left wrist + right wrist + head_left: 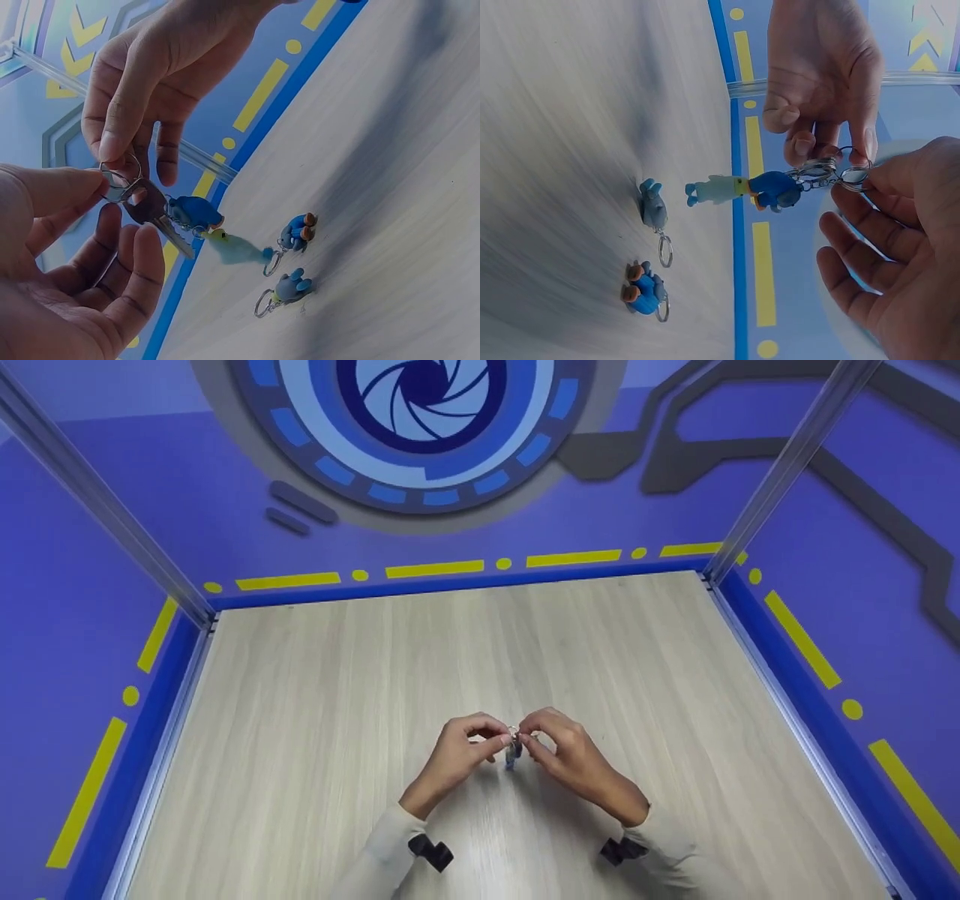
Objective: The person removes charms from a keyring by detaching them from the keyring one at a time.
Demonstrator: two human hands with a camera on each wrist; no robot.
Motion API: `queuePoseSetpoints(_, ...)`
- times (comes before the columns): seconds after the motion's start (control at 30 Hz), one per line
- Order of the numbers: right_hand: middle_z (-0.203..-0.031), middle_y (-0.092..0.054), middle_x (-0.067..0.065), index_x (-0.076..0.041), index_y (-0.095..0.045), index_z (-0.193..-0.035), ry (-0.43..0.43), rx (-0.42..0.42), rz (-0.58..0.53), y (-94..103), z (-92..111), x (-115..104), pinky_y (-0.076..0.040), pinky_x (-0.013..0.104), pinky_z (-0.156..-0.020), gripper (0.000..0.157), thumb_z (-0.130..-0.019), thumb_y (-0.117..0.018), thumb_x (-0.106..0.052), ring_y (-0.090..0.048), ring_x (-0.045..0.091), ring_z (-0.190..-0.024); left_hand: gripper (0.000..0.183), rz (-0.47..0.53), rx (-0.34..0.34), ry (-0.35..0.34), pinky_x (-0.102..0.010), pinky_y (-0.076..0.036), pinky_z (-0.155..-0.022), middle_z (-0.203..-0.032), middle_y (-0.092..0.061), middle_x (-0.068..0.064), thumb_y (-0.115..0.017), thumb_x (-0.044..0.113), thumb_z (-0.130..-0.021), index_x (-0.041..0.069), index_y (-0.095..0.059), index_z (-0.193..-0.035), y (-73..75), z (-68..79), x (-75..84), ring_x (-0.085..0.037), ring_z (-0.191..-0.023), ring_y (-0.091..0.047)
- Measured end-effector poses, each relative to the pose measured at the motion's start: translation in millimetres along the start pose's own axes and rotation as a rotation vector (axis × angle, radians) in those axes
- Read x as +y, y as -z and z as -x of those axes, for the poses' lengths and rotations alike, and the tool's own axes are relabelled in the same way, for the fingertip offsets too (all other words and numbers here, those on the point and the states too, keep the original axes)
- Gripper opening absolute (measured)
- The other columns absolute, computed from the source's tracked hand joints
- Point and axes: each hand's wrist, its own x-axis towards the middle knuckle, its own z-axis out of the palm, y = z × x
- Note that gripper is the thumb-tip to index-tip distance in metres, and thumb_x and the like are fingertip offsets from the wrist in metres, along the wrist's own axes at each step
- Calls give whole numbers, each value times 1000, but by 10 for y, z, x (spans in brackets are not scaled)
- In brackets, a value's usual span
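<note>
Both hands meet over the table at a bunch of metal split rings. My left hand [461, 754] pinches a ring [854, 155] between thumb and fingertips. The right hand [574, 750] pinches a linked ring [853, 177] beside it. From the rings hang a metal key [146, 204], a figure charm in blue [195, 213] and a pale green figure charm [238, 247]. In the head view the fingers largely hide the rings, and the hanging charms [511, 759] look small and blurred.
Two more figure keychains lie on the wooden table [315, 697]: a grey-blue one [653, 206] and one in blue with orange feet [643, 291], each with its own ring. Blue printed panels [172, 510] and metal posts [795, 465] enclose the table's back and sides.
</note>
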Motion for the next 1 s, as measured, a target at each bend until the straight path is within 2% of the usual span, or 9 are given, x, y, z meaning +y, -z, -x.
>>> queuePoseSetpoints(0.07, -104, -74, 4, -3, -72, -104, -2, -11, 4, 10, -15, -3, -60, 45, -78, 16, -98, -75, 12, -69, 18, -93, 7, -4, 13, -3, -30, -62, -72, -103, -76, -6, -79, 13, -103, 8, -83, -105, 5, -5, 11, -17, -90, -68)
queuePoseSetpoints(0.2, -104, -73, 3, -5, -72, -103, -8, -29, 22, 21, -24, -9, -60, 44, -81, 16, -99, -75, 10, -69, 18, -97, 7, -2, 18, 0, -33, -63, -73, -103, -76, -6, -79, 13, -103, 9, -84, -105, 14, 5, 24, -17, -90, -69)
queuePoseSetpoints(0.33, -104, -73, 2, -5, -71, -104, -5, -26, 19, 20, -11, -17, -59, 38, -83, 16, -98, -76, 10, -69, 18, -97, 9, 38, 9, 5, -31, -62, -74, -105, -75, -9, -79, 14, -103, 7, -83, -105, 22, 24, 23, -16, -89, -68)
queuePoseSetpoints(0.5, -103, -73, 3, -5, -72, -105, -11, -6, -24, 11, 12, -34, -59, 39, -83, 18, -98, -76, 11, -70, 20, -98, 13, 108, 3, 1, -28, -61, -73, -106, -76, -11, -79, 13, -103, 0, -81, -105, 28, 52, 16, -16, -87, -67)
queuePoseSetpoints(0.67, -105, -75, 6, -5, -73, -107, -20, 24, -87, 1, 42, -52, -60, 40, -84, 20, -97, -75, 12, -72, 24, -98, 13, 151, 6, -26, -28, -61, -73, -105, -75, -10, -79, 10, -103, -2, -80, -104, 27, 75, -14, -19, -93, -69)
queuePoseSetpoints(0.87, -106, -76, 4, -8, -72, -105, -81, 38, -146, -25, 92, -75, -59, 30, -90, 24, -96, -76, 14, -74, 30, -97, 13, 192, -18, -35, -28, -61, -73, -105, -75, -11, -77, 7, -103, -6, -78, -105, 26, 111, -61, -19, -93, -69)
queuePoseSetpoints(1.0, -107, -76, 4, -8, -72, -104, -116, 31, -162, -22, 101, -90, -59, 30, -91, 20, -98, -75, 11, -75, 30, -98, 15, 174, -44, -22, -27, -60, -72, -106, -74, -12, -75, 8, -105, -7, -76, -106, 31, 119, -57, -17, -92, -68)
